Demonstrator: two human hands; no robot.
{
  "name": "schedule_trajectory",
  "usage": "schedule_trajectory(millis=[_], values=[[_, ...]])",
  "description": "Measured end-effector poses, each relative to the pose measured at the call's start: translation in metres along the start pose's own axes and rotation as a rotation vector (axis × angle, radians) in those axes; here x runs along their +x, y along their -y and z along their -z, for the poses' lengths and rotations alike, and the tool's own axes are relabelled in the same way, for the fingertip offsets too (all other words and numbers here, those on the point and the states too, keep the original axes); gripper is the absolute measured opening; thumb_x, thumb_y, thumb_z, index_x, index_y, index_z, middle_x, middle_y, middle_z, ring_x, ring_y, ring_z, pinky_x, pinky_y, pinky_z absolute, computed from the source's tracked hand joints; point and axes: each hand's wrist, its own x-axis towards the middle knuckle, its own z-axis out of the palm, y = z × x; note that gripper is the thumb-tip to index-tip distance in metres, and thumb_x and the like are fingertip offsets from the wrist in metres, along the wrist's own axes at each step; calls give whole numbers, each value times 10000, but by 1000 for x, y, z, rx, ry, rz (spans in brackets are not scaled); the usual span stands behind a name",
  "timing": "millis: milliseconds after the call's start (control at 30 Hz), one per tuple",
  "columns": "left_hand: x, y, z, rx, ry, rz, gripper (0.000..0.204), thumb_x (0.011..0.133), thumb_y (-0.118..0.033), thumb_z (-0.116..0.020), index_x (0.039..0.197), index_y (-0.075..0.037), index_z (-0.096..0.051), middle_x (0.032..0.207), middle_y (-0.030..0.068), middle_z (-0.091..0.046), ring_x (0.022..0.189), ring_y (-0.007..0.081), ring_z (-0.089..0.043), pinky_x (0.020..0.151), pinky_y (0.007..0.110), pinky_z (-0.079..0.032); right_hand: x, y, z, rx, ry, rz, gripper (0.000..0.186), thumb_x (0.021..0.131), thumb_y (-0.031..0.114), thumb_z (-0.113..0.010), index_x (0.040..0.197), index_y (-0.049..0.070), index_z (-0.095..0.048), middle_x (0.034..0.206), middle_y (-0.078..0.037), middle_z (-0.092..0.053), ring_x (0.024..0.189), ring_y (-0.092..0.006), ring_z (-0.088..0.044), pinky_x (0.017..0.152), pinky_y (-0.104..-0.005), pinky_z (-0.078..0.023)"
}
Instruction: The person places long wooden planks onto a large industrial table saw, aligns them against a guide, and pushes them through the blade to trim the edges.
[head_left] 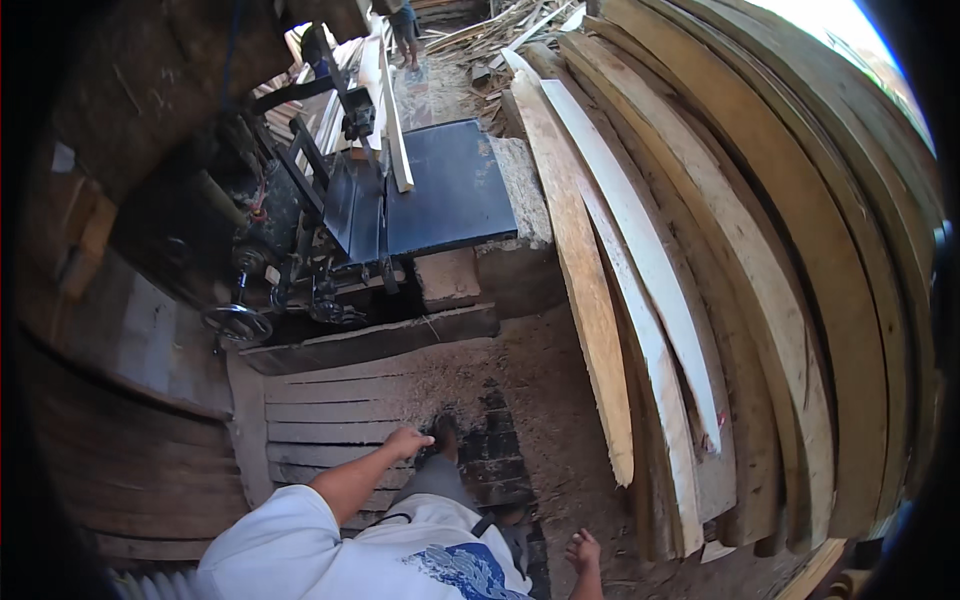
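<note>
My left hand (408,442) hangs in front of my body above the slatted wooden floor (335,412), its fingers curled together with nothing visible in them. Lower and to the right, my right hand (583,550) hangs beside the leaning boards, its fingers loosely bent and apart, holding nothing. Ahead stands a band saw with a dark metal table (450,190), out of reach of both hands. One narrow wooden strip (396,130) lies on that table beside the blade guide (358,112). Nearest to my right hand is a rough pale plank (575,270).
Several long thick boards (800,230) lean in a row along the right. A handwheel (237,322) juts from the saw's left side. A low wooden beam (370,340) crosses before the saw. Far back, another person's legs (407,40) stand near scattered offcuts (500,45).
</note>
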Motion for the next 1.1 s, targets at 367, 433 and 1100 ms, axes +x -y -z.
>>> schedule_trajectory(millis=[367,433,1100], values=[[-83,-70,-87,355,155,-193,566,730,-572,-719,997,-74,-681,965,155,-695,912,280,-658,800,382,-509,-3,-124,-23,-20,47,68,526,845,141,-661,1356,127,-537,1037,-67,-677,817,-180,-625,756,-306,-519],[-71,-73,-84,384,133,-167,558,722,-576,-723,971,-77,-688,958,153,-697,902,276,-659,787,381,-510,-3,-122,-9,129,72,49,525,869,162,-642,1373,105,-507,1087,-82,-663,860,-179,-618,748,-329,-512],[10,-318,-233,166,193,-285,510,781,-547,-666,948,-69,-734,962,162,-708,901,295,-676,805,394,-519,-2,124,175,93,-28,15,565,921,258,-594,1436,133,-399,1244,-143,-571,995,-338,-615,772,-473,-529]])
